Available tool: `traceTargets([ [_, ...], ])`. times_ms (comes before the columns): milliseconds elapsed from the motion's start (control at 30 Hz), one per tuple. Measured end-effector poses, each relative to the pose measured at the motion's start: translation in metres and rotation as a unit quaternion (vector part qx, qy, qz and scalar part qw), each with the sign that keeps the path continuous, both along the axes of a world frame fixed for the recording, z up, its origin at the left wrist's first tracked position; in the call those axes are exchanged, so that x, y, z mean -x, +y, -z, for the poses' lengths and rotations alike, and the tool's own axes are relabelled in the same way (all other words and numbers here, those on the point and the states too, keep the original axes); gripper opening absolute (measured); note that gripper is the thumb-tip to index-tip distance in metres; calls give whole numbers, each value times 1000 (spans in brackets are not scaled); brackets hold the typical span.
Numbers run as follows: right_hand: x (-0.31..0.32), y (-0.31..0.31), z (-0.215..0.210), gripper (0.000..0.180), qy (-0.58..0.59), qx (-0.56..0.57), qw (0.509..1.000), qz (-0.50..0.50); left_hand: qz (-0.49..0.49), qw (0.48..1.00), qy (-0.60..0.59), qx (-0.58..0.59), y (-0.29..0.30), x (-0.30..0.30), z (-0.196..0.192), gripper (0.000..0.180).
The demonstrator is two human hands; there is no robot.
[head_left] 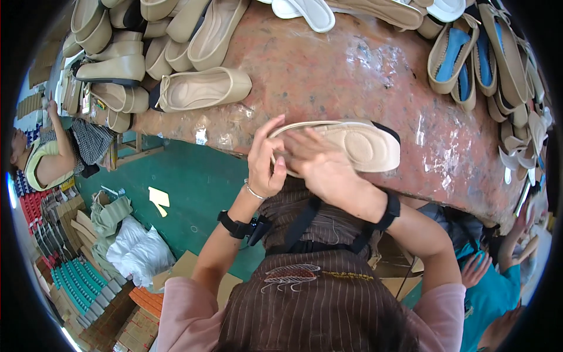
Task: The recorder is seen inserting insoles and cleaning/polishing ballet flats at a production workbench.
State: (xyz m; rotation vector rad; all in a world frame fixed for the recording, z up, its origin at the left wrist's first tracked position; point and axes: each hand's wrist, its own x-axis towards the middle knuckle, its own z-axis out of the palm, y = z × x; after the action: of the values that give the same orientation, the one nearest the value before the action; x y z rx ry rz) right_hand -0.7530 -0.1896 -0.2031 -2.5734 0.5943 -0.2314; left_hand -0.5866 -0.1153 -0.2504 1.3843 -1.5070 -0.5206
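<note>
A beige flat shoe (328,122) lies near the table's front edge, its toe end to the left and a black patch at its heel end. A pale padded insole (366,146) lies in and over the shoe, its rounded heel part showing at the right. My left hand (267,161) is closed around the toe end, thumb at the near side. Over the middle of the insole is my right hand (328,170), its fingers smeared by motion, reaching toward the toe. Those fingers hide the front of the insole.
Many beige flats (205,91) are heaped at the back left of the worn reddish table (316,64). More shoes with blue linings (451,56) stand at the right. White insoles (314,12) lie at the far edge. People work at the left (50,155) and lower right (492,287).
</note>
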Motion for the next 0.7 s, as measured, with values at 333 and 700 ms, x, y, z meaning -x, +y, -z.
traceTargets([
  [333,52,-1,-2,43,-140,15,972,191,-66,988,-18,-138,17,54,-34,29],
  [700,77,9,-14,110,46,-146,880,449,92,938,-74,-326,-62,74,-45,54],
])
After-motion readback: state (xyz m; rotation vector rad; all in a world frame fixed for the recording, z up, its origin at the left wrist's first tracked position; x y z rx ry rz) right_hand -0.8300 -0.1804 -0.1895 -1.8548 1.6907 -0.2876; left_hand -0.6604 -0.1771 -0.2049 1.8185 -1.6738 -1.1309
